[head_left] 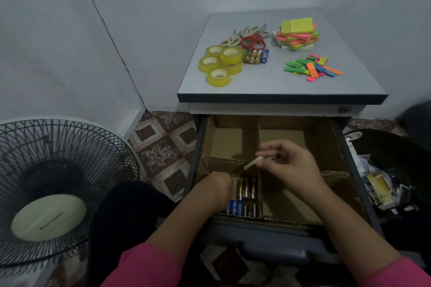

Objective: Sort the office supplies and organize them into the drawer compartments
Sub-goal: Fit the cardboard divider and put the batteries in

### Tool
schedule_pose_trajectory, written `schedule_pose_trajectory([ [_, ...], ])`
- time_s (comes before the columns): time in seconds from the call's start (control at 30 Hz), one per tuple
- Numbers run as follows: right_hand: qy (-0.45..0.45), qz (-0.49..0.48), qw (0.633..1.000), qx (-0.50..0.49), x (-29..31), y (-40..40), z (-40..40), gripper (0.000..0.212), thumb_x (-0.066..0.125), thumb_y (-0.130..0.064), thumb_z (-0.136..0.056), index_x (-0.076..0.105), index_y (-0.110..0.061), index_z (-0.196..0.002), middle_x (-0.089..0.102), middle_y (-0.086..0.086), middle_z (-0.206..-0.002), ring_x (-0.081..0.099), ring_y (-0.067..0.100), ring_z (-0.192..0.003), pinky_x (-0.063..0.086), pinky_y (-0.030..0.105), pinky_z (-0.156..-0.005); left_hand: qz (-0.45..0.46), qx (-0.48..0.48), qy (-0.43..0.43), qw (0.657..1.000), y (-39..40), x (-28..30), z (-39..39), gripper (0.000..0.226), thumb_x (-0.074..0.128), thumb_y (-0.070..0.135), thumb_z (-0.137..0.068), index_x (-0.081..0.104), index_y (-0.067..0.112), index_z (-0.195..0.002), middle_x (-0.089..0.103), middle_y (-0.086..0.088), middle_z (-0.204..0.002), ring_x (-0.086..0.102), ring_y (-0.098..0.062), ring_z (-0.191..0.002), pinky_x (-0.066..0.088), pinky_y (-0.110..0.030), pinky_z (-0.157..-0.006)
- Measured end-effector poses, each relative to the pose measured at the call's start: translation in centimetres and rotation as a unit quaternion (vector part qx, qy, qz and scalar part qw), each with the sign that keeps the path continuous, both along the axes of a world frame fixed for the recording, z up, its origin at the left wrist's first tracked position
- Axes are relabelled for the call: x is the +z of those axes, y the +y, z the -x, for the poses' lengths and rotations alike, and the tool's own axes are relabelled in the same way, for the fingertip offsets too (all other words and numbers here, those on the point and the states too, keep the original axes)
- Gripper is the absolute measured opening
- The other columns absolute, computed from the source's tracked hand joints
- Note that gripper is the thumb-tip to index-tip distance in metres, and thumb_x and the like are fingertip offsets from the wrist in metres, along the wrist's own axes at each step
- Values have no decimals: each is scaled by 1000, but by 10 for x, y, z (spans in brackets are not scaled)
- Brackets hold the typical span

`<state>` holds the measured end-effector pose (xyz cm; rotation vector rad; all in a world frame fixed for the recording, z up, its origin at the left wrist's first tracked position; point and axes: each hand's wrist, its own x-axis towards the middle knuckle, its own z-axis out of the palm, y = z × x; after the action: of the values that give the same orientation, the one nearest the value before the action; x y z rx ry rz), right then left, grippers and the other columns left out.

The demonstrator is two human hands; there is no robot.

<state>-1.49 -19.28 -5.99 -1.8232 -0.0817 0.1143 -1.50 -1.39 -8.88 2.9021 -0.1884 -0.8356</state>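
Cardboard dividers split the open drawer [326, 147] into compartments, and that is where I see my work going on: my right hand [289, 161] hovers over the middle of the drawer, wrist bent, thumb and forefinger forming a grip pinched tight on a single battery [254, 162] that lies tilted just above the central divider. My left hand [218, 187] reaches down into the front-left compartment beside the batteries already laid there [245, 196]; its fingers are hidden behind the wrist, so I cannot tell whether that grip is apart or together. Those stored batteries lie side by side, gold and black ones at the back and blue ones nearer me; any print on them is too blurred to read. Both forearms come in from the bottom edge in pink sleeves [149, 265]. Up on the grey worktop [256, 81] above the drawer sit five yellowish tape rolls [220, 63] clustered at the left, a few more batteries [256, 55] just beside them, and scissors [249, 36] with cream and red handles behind. To the right lie a stack of neon sticky notes [297, 34] and a loose scatter of coloured flag tabs [312, 68]. A black-caged fan [56, 184] stands on the patterned floor at my left, and a dark bin [391, 182] of wrappers at my right.
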Motion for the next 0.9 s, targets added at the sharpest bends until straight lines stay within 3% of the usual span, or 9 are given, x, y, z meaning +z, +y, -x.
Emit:
schedule_pose_trajectory([
  [0.1, -19, 114, 991, 74, 7, 2, 6, 20, 73, -19, -80, 67, -37, -87, 68, -13, -91, 63, -3, -85, 54, 22, -79, 52, 47, -21, 997, 6, 16, -4, 21, 52, 14, -92, 67, 10, -107, 66, -9, -106, 64, -23, -98, 54, -33, -84],
  [0.17, -103, 247, 951, 152, 12, 8, 9, 15, 66, -23, -87, 66, -34, -97, 65, -16, -99, 60, -3, -91, 52, 21, -83, 178, 153, -63, 970, 17, 34, -7, 12, 54, 17, -93, 65, 17, -99, 66, -3, -96, 66, -12, -84, 55, -25, -71],
  [0.27, -212, 395, 856, 257, 9, 29, 8, 21, 55, -16, -93, 64, -22, -111, 62, -4, -108, 57, 10, -102, 50, 29, -88, 373, 247, -231, 864, 41, 41, -10, 14, 56, 15, -92, 62, 22, -82, 65, 0, -77, 60, -1, -56, 47, -19, -52],
  [0.33, -235, 464, 797, 308, 3, 46, 5, 24, 53, -9, -93, 60, -16, -114, 60, 2, -111, 56, 19, -104, 51, 35, -87, 467, 312, -249, 789, 49, 34, -11, 18, 56, 7, -92, 63, 16, -78, 63, -4, -70, 55, -5, -50, 44, -20, -45],
  [0.4, -245, 509, 748, 347, 1, 60, 1, 22, 51, -4, -91, 60, -11, -110, 60, 7, -109, 57, 24, -101, 52, 37, -82, 504, 351, -222, 758, 50, 24, -12, 19, 55, 2, -91, 63, 11, -77, 63, -7, -68, 54, -8, -49, 44, -21, -44],
  [0.5, -223, 559, 701, 383, 1, 71, -5, 19, 50, -3, -92, 61, -7, -106, 61, 11, -109, 59, 28, -100, 51, 37, -78, 519, 347, -199, 755, 46, 20, -12, 18, 54, 0, -92, 63, 8, -78, 63, -7, -69, 54, -6, -47, 46, -21, -45],
  [0.6, -203, 585, 679, 394, 0, 75, -8, 17, 50, -4, -93, 61, -7, -106, 62, 11, -109, 61, 29, -98, 48, 35, -73, 537, 340, -186, 749, 42, 21, -12, 16, 53, 0, -92, 62, 6, -81, 62, -7, -70, 54, -6, -47, 46, -19, -44],
  [0.77, -148, 618, 670, 384, -7, 81, -9, 21, 48, 0, -93, 60, -4, -110, 61, 14, -112, 61, 32, -101, 49, 37, -75, 541, 337, -180, 749, 40, 19, -14, 15, 53, 0, -93, 63, 6, -83, 63, -7, -72, 54, -6, -48, 46, -19, -45],
  [0.9, -116, 619, 684, 368, -13, 81, -10, 25, 49, 1, -92, 57, -3, -114, 60, 14, -114, 60, 31, -103, 49, 37, -78, 546, 341, -176, 745, 41, 20, -14, 17, 52, -1, -93, 62, 6, -82, 62, -8, -73, 54, -5, -47, 47, -18, -45],
])
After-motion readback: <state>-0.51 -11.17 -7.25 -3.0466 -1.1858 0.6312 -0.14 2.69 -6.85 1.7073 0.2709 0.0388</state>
